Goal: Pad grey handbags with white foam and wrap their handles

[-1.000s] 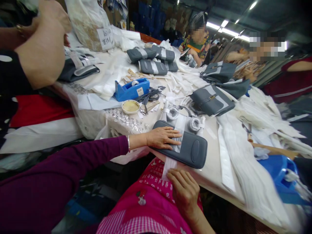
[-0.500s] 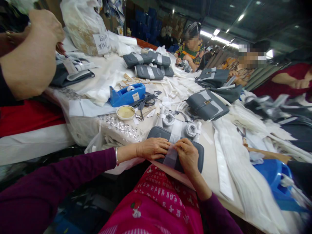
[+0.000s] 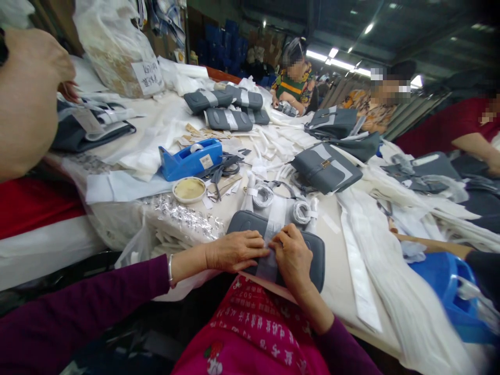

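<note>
A dark grey bag [image 3: 314, 255] lies at the table's near edge, with a translucent white strip [image 3: 276, 214] across its middle. My left hand [image 3: 244, 250] rests flat on the bag's left part, fingers stretched towards the strip. On the strip's right side is my right hand [image 3: 292, 256], its thumb and fingers pinched together on the strip's surface. Just beyond the bag lie two wrapped coils [image 3: 263, 195]. The lower end of the strip is partly hidden by my hands.
A blue tape dispenser [image 3: 191, 159], a round tin [image 3: 189, 190] and dark scissors lie left of centre. More grey bags [image 3: 327, 167] and white wrapping strips cover the table beyond. Another person's arm [image 3: 29, 99] reaches in at left; other people are across the table.
The view has shifted slightly, so the table items sit farther left. My right hand's fingers have drawn closer to my left fingertips over the strip.
</note>
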A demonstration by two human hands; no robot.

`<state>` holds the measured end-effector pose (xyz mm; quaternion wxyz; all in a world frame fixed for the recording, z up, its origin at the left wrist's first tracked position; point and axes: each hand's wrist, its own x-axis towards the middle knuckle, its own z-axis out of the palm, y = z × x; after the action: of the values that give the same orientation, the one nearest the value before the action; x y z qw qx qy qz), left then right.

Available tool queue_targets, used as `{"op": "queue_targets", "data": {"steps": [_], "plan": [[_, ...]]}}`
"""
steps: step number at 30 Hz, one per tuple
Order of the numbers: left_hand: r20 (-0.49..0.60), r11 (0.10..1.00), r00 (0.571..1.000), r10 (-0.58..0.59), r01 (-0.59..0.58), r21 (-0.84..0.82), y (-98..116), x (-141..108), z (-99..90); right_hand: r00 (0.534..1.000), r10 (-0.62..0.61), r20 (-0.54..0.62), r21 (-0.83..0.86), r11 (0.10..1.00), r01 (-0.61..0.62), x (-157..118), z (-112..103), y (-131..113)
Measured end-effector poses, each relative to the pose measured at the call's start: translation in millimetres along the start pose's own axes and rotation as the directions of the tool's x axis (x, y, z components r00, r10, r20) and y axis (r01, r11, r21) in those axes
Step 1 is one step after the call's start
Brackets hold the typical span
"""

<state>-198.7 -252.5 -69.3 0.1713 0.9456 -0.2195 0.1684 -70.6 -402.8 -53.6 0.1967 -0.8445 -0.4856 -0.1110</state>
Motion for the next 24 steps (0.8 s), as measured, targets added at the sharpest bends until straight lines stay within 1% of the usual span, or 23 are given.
{"op": "queue_targets", "data": {"steps": [2, 4, 6, 8, 11, 12, 13, 15, 17, 18, 19, 20, 21, 22, 23, 24], "plan": [[-0.001, 0.999, 1.000, -0.011, 0.011, 0.034, 2.2, 0.2, -1.2, 1.000, -0.017, -0.010, -0.003, 1.000, 0.017, -0.1, 0.4, 0.9], [-0.023, 0.996, 0.999, -0.044, 0.046, 0.074, 4.3, -0.4, -1.6, 0.999, -0.033, -0.018, -0.002, 0.999, 0.033, 0.4, 0.6, 2.9], [-0.044, 0.992, 0.998, -0.050, 0.055, 0.112, 5.4, -1.3, -0.6, 0.999, -0.036, -0.004, -0.005, 0.999, 0.036, 2.7, 1.1, 5.3], [-0.029, 0.991, 1.000, -0.009, 0.013, 0.136, 5.4, -2.1, 1.6, 0.999, -0.015, 0.038, -0.021, 1.000, 0.016, 7.7, 2.2, 6.5], [-0.002, 0.989, 0.998, 0.059, -0.058, 0.135, 5.7, -1.8, 4.6, 0.994, 0.063, 0.091, -0.035, 0.998, -0.060, 17.2, 2.0, 4.6], [-0.013, 0.990, 0.998, 0.062, -0.059, 0.130, 6.9, -1.0, 5.0, 0.993, 0.082, 0.090, -0.001, 0.997, -0.082, 19.3, -0.3, 4.0], [-0.029, 0.991, 0.998, 0.055, -0.051, 0.124, 8.7, 0.2, 5.1, 0.993, 0.087, 0.079, 0.069, 0.993, -0.093, 20.2, -4.2, 4.7], [-0.061, 0.994, 0.998, 0.016, -0.010, 0.106, 12.5, 3.0, 4.5, 0.996, 0.079, 0.036, 0.297, 0.951, -0.086, 17.6, -17.9, 13.4], [-0.064, 0.995, 0.998, -0.030, 0.035, 0.089, 12.1, 4.4, 4.6, 0.994, 0.106, -0.026, 0.521, 0.850, -0.077, 8.2, -39.9, 37.4], [-0.061, 0.996, 0.998, -0.032, 0.036, 0.078, 9.2, 4.2, 5.5, 0.987, 0.149, -0.057, 0.590, 0.803, -0.087, 0.9, -54.6, 56.1], [-0.064, 0.997, 0.998, -0.021, 0.025, 0.072, 4.6, 3.3, 7.1, 0.973, 0.212, -0.090, 0.617, 0.779, -0.112, -8.1, -72.0, 78.9], [-0.073, 0.997, 0.997, 0.000, 0.005, 0.076, -1.1, 1.9, 9.4, 0.944, 0.302, -0.135, 0.605, 0.779, -0.163, -18.5, -92.3, 105.0], [-0.077, 0.995, 0.997, 0.013, -0.005, 0.099, -7.3, 0.2, 12.0, 0.898, 0.398, -0.188, 0.568, 0.790, -0.231, -29.6, -114.9, 133.3], [-0.071, 0.991, 0.997, 0.030, -0.021, 0.130, -13.2, -1.6, 14.8, 0.830, 0.495, -0.256, 0.508, 0.800, -0.320, -40.9, -138.8, 162.8], [-0.058, 0.986, 0.997, 0.056, -0.046, 0.160, -18.1, -3.4, 17.5, 0.728, 0.600, -0.331, 0.452, 0.778, -0.436, -51.7, -162.6, 192.2], [-0.050, 0.980, 0.996, 0.072, -0.062, 0.187, -21.6, -4.9, 19.9, 0.661, 0.655, -0.367, 0.428, 0.750, -0.505, -61.5, -184.9, 220.3]]}}
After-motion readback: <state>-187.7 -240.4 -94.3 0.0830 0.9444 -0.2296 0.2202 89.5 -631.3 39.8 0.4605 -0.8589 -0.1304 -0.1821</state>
